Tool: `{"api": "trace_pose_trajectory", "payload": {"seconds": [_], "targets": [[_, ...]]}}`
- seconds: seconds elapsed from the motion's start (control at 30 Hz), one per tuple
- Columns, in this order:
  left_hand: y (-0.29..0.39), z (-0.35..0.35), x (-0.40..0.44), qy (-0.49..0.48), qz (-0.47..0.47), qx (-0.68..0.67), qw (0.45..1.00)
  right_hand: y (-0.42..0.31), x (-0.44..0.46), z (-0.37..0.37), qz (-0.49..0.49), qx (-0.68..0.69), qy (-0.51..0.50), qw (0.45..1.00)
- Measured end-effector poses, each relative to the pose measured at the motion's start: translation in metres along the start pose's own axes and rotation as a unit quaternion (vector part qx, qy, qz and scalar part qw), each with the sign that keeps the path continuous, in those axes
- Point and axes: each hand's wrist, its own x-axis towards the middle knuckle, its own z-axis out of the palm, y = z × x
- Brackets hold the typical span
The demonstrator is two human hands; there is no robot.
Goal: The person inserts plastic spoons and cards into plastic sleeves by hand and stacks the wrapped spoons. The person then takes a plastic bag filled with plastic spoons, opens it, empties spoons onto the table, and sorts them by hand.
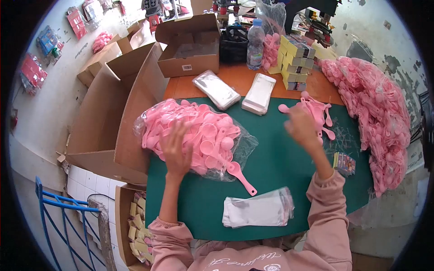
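Observation:
My left hand [175, 147] is over a heap of pink measuring spoons [209, 131] in an open clear plastic bag, its fingers spread and nothing seen in them. One pink spoon [244, 179] sticks out of the heap toward the front. On the right, my right hand [300, 125] is beside a smaller group of loose pink spoons [318, 110]. Its fingers are bent and blurred; whether they hold anything I cannot make out. One round spoon bowl [283, 108] shows just left of that hand. Flat clear plastic sleeves [257, 210] lie at the front edge.
Two stacks of white packets [217, 89] [259, 93] lie at the back. Behind them stand a water bottle [255, 45] and stacked small boxes [296, 63]. Bagged pink spoons [375, 108] line the right edge, near small cards [344, 163]. Cardboard boxes [104, 113] stand left.

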Motion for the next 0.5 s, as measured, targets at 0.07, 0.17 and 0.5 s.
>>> {"api": "trace_pose_trajectory", "payload": {"seconds": [0.07,0.17,0.5], "targets": [[-0.011,0.003,0.008,0.017,-0.118,0.183,0.976,-0.034,-0.023,0.015,-0.120,0.129,-0.105,0.979],[-0.041,0.012,0.006,-0.021,-0.099,0.222,0.970,-0.087,-0.031,0.029,-0.284,0.279,-0.249,0.883],[-0.045,0.010,-0.002,-0.016,-0.087,0.196,0.977,-0.132,-0.014,0.050,-0.381,0.190,-0.109,0.898]]}}
